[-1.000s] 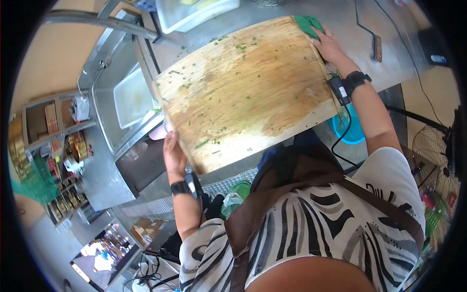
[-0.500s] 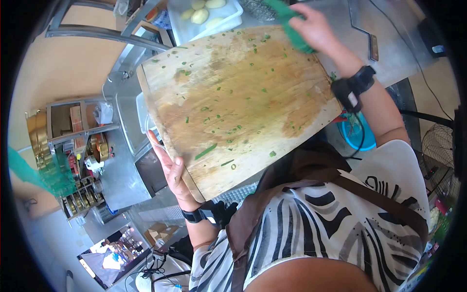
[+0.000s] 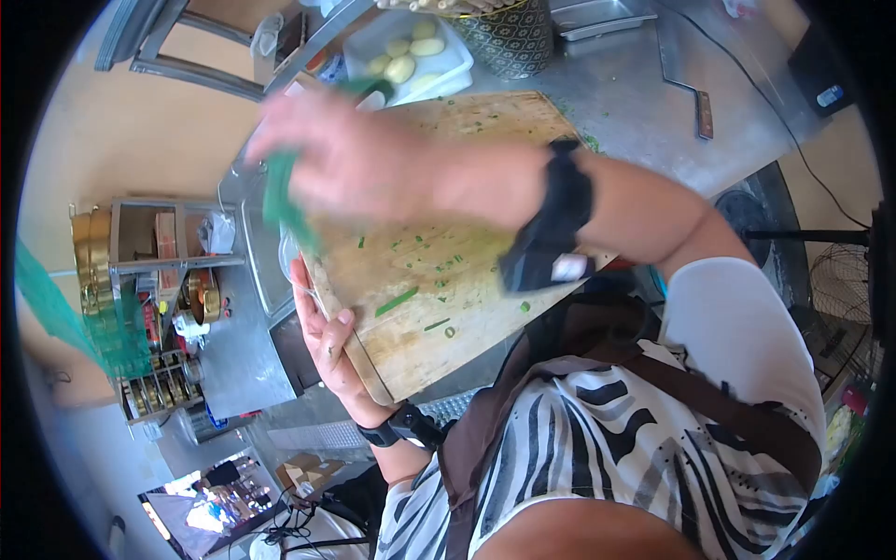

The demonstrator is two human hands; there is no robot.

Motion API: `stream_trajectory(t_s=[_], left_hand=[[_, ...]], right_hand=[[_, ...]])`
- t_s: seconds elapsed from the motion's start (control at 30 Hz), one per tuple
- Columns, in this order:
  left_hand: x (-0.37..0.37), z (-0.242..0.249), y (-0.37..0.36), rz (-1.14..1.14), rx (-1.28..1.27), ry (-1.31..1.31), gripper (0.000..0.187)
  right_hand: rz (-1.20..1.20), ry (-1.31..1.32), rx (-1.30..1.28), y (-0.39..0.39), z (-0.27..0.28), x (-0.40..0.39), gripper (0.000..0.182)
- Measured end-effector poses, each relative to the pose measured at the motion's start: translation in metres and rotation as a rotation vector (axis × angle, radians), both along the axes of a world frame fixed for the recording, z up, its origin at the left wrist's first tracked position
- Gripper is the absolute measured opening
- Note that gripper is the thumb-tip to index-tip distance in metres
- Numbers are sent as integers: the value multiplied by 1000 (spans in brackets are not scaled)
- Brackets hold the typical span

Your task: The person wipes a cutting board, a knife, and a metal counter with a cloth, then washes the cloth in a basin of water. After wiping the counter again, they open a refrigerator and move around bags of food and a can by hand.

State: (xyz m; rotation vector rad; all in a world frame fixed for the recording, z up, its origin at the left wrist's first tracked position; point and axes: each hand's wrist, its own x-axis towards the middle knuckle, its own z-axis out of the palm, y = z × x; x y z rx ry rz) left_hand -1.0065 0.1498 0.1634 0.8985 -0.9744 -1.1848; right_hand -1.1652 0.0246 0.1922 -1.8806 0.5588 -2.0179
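The left hand (image 3: 329, 343) grips a flat, grainy wooden board (image 3: 425, 275). The right hand (image 3: 327, 154) (blurred) has fingers clutching limp green cloth (image 3: 283, 191).

1. Two hands are seen: a left hand (image 3: 327, 341) and a right hand (image 3: 350, 154), both left of centre.
2. Two black wrist straps (image 3: 567, 182) are worn.
3. One cutting board (image 3: 406, 359) is shown at centre.
4. One green cloth (image 3: 280, 191) is seen at centre left.
5. Two long green strips (image 3: 397, 301) are counted; smaller bits are too numerous to be counted.
6. At least four pale potatoes (image 3: 399, 69) are held in one white tray (image 3: 455, 82), top centre.
7. One patterned pot (image 3: 509, 47) is seen at top centre.
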Motion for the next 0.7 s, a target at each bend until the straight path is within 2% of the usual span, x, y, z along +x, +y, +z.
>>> stream_trajectory(t_s=[0.07, 0.13, 0.2, 0.27, 0.3, 0.33, 0.4, 0.43, 0.53, 0.6, 0.67, 0.7], left_hand=[[16, -4, 8, 42, 85, -24, 75], [7, 0, 11, 168, 164, -65, 69], [5, 1, 10, 105, 135, -99, 70], [5, 5, 6, 10, 65, -144, 76], [5, 4, 9, 25, 80, -143, 76], [5, 1, 9, 37, 81, -95, 78], [3, 1, 10, 85, 101, -54, 81], [5, -2, 11, 92, 102, -52, 81], [7, -9, 15, 94, 84, -7, 82], [4, -10, 15, 84, 61, 10, 82], [8, -11, 14, 80, 48, -25, 83], [12, -12, 12, 62, 44, -69, 83]], right_hand=[[22, 294, 43, 30, -13, 33, 33], [-82, 336, 1, 32, -38, 49, 34], [-175, 379, -50, 21, -43, 47, 34], [233, 484, 127, 1, -54, 29, 33], [103, 466, 102, -9, -74, 16, 30], [59, 503, 200, -19, -91, -4, 33], [-13, 554, 557, -34, -133, -50, 37], [-214, 560, 532, -44, -172, -69, 36], [-360, 594, 593, -52, -217, -133, 32], [-398, 591, 633, -58, -237, -159, 31], [-546, 586, 905, -62, -248, -170, 30], [-535, 596, 902, -62, -234, -165, 30]])
